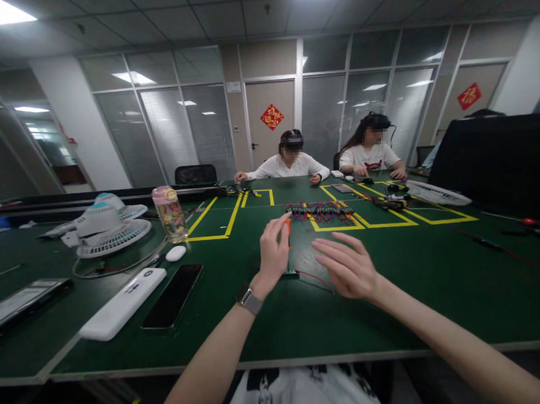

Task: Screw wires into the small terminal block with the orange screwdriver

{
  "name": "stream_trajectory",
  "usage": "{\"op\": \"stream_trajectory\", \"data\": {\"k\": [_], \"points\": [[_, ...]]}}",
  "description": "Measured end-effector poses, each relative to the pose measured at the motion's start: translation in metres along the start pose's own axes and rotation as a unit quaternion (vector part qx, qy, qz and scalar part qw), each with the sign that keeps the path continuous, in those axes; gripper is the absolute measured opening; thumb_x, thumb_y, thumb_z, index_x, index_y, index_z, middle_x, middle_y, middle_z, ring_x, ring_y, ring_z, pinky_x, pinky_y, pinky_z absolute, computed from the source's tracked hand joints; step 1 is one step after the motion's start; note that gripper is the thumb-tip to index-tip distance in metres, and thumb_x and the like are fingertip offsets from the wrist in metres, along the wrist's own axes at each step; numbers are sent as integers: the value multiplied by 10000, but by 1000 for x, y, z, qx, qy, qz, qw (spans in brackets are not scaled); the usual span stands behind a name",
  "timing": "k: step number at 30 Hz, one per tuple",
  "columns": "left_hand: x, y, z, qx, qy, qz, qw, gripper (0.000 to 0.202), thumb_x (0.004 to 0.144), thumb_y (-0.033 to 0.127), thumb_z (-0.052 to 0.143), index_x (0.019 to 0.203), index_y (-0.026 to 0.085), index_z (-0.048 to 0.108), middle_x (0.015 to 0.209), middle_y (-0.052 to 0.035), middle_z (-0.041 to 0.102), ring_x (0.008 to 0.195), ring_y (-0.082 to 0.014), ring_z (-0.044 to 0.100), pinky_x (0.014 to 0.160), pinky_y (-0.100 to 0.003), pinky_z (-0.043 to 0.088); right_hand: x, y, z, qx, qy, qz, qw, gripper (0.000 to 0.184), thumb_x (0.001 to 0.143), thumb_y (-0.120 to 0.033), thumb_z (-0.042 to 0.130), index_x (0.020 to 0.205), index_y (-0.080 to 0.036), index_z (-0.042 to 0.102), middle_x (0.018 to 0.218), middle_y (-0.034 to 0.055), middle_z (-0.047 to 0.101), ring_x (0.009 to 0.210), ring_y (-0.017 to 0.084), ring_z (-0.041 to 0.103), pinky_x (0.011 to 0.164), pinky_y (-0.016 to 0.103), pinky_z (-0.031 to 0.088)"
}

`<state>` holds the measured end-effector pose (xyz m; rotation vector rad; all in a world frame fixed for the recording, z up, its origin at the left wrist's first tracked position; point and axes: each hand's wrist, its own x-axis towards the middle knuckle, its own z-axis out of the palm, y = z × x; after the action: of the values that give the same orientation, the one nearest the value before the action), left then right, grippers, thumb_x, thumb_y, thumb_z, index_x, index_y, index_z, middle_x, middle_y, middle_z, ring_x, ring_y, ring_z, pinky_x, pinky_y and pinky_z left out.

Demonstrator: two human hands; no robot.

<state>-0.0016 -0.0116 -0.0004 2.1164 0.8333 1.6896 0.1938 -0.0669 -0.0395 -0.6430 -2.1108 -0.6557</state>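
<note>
My left hand (274, 248) is over the middle of the table, thumb and fingers closed around an upright orange-handled tool that looks like a screwdriver (288, 226). Most of its handle is hidden by the fingers. Under this hand lies a small green circuit board (291, 274), partly covered, with a thin red wire (318, 279) trailing off to the right. My right hand (347, 265) hovers to the right of the board, fingers apart and holding nothing. Beyond both hands is a row of small boards with red and blue wires (320, 211).
A white power bank (123, 303), a black phone (173, 296), a pink-lidded bottle (170, 214) and white fans (111, 230) stand at left. Two people (290, 164) sit across the green table (242, 344). Yellow tape (208, 237) marks boxes; a black case (514, 162) is right.
</note>
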Motion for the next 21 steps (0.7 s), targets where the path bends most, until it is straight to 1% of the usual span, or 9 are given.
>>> {"op": "stream_trajectory", "data": {"k": [1,3,5,7,9,11,15,18,21], "points": [[0,0,0,-5,-3,0,1000,323,966,235,363,1185,206,598,1073,-65,647,979,-172,593,875,-298,448,-2,3,7,19,-25,2,999,271,941,-226,458,1173,-210,597,1182,96,645,1089,211,601,1027,477,405],[-1,1,-1,-12,-11,1,1000,328,969,239,354,1193,201,590,1096,-68,644,991,-168,596,875,-292,453,-5,7,21,75,-107,43,990,300,945,-200,424,1199,-195,584,1146,100,668,1063,200,619,1038,484,395],[0,1,-1,-17,-16,1,1000,331,969,237,350,1197,200,587,1101,-71,646,989,-166,603,871,-290,461,-8,10,32,120,-183,132,967,310,952,-246,436,1227,-215,576,1172,87,664,1105,199,602,1062,481,369],[0,1,-1,-19,-13,3,1000,328,966,227,354,1189,197,593,1109,-73,647,998,-164,606,882,-292,464,-8,9,40,163,-231,168,944,339,945,-301,466,1264,-239,565,1234,78,636,1162,212,571,1093,492,319],[1,2,-1,-20,-5,8,1000,317,958,208,368,1166,194,607,1131,-73,645,1034,-164,598,914,-299,458,-5,7,45,195,-264,191,925,348,944,-338,474,1269,-268,573,1279,73,609,1195,226,548,1089,490,316],[1,2,-1,-23,1,14,1000,303,949,192,385,1137,193,622,1143,-71,645,1060,-166,591,936,-308,454,-1,5,50,218,-276,207,913,344,923,-366,513,1240,-272,605,1289,76,602,1200,250,545,1085,503,314],[2,4,-2,-43,-15,31,998,286,936,172,410,1119,196,629,1090,-68,661,1003,-162,611,892,-301,475,2,5,63,260,-247,226,906,294,892,-372,562,1126,-248,691,1204,87,657,1126,248,597,999,417,437],[2,6,-1,-41,-26,51,998,258,919,159,451,1084,199,645,1008,-58,655,937,-150,608,846,-277,476,1,7,70,271,-220,259,901,253,864,-375,602,1034,-242,733,1148,83,685,1061,251,632,954,410,477],[1,6,-1,-3,12,48,999,170,876,182,547,984,200,677,880,-32,590,820,-136,577,784,-260,471,-2,7,74,277,-211,279,895,233,850,-362,620,994,-230,746,1128,89,693,1055,258,638,971,438,467]]}}
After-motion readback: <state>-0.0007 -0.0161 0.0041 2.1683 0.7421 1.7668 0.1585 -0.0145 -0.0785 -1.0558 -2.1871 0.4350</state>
